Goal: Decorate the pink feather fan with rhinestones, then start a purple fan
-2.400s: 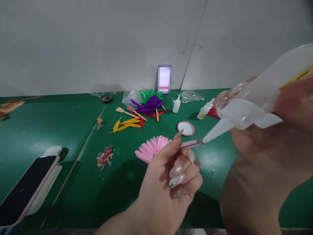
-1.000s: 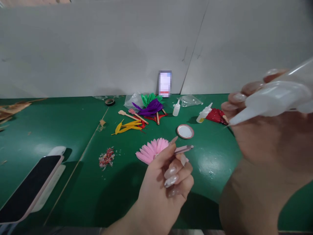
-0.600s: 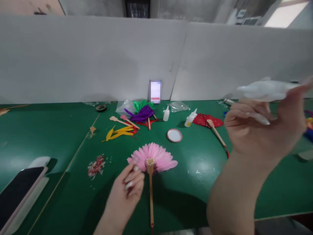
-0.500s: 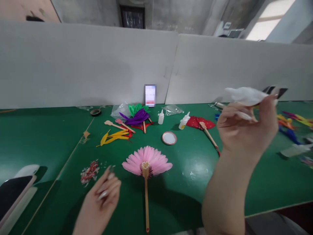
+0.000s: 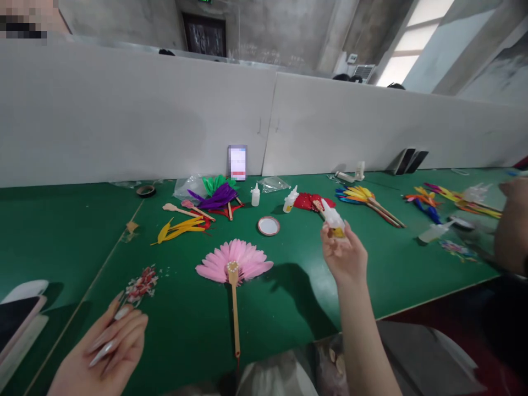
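A pink feather fan [image 5: 234, 261] lies on the green table, its wooden handle pointing towards me and small white beads on its wooden head. To its left, my left hand [image 5: 109, 335] is at the near edge of a pile of small red and white pieces [image 5: 142, 283]. Its fingers are curled and pressed together; what they pinch, if anything, I cannot make out. My right hand [image 5: 344, 247] is raised above the table at the right, closed around a white glue bottle [image 5: 333, 219] with its nozzle tilted up and left.
Behind the fan stand two glue bottles [image 5: 256, 195] and a round white lid [image 5: 268, 225]. Yellow feathers [image 5: 179, 230], purple feathers [image 5: 220, 197] and a red fan [image 5: 307, 201] lie around them. Feather fans [image 5: 363, 198] and another person's arm [image 5: 513, 225] are at the right.
My right hand with the glue bottle has come down. My left hand has moved left and down, from beside the fan to the pile. The view has turned right.
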The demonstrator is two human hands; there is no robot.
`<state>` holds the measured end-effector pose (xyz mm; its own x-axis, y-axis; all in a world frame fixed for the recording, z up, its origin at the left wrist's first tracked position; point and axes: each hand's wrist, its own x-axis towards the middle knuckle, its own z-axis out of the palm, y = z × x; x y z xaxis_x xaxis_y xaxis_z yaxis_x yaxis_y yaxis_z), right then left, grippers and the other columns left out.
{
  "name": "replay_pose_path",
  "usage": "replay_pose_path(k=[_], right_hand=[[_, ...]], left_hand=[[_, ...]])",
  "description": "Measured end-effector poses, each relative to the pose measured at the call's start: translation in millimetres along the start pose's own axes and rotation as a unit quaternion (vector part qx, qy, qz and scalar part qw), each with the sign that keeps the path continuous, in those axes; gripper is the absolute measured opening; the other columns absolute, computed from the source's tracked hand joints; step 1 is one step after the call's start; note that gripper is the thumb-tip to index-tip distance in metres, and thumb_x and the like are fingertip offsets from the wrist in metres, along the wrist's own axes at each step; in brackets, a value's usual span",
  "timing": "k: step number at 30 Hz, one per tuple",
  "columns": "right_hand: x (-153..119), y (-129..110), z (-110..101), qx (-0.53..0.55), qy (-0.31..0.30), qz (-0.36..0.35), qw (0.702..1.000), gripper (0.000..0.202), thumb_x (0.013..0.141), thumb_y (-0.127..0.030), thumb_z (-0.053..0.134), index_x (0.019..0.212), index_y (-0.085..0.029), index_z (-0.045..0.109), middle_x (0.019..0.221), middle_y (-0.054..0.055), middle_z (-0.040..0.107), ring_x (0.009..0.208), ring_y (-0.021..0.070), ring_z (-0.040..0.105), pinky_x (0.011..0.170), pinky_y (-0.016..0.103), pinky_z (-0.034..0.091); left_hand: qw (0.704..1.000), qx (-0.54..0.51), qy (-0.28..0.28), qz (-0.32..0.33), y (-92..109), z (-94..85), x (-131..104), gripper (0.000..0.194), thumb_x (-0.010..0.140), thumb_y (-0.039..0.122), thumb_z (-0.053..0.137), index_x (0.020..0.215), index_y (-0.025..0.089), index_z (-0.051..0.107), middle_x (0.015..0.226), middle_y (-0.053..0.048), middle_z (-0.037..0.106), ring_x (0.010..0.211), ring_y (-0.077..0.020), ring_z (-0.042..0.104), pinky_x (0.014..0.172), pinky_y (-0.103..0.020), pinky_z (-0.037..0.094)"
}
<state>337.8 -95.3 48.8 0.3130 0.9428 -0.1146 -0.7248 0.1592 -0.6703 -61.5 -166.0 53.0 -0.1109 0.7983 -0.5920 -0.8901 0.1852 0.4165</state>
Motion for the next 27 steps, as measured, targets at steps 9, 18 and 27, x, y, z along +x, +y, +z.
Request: replay_pose_path(k=[9, 18, 27], right_hand=[[-26.8, 11.8, -56.2, 0.020, 0.033, 0.041, 0.998, 0.026, 0.072, -0.040, 0.067, 0.093, -0.024, 0.065, 0.089, 0.001, 0.065, 0.073, 0.0107, 0.062, 0.059, 0.018, 0.054], [-29.2, 27.5, -64.3, -0.040, 0.011, 0.018, 0.999, 0.026, 0.070, -0.036, 0.068, 0.092, -0.024, 0.064, 0.091, 0.001, 0.064, 0.075, 0.0135, 0.061, 0.066, 0.027, 0.052], [-23.8, 50.7, -69.3, -0.317, 0.077, -0.101, 0.940, 0.054, 0.045, -0.021, 0.084, 0.086, -0.022, 0.049, 0.090, 0.004, 0.071, 0.089, 0.0212, 0.065, 0.087, 0.038, 0.046]], left_hand=[[0.997, 0.010, -0.077, -0.005, -27.4, 41.8, -38.3, 0.030, 0.091, 0.002, 0.026, 0.066, 0.019, 0.030, 0.049, 0.008, 0.035, 0.036, -0.0037, 0.037, 0.036, -0.016, 0.032], [0.992, -0.037, -0.093, -0.077, -39.9, 42.9, -42.3, 0.029, 0.093, 0.009, 0.029, 0.067, 0.019, 0.031, 0.048, 0.007, 0.036, 0.037, -0.0040, 0.036, 0.037, -0.016, 0.032], [0.993, 0.031, -0.101, -0.061, -53.1, 53.1, -43.5, 0.032, 0.094, 0.012, 0.028, 0.065, 0.016, 0.037, 0.045, 0.007, 0.032, 0.034, -0.0026, 0.035, 0.033, -0.015, 0.030]])
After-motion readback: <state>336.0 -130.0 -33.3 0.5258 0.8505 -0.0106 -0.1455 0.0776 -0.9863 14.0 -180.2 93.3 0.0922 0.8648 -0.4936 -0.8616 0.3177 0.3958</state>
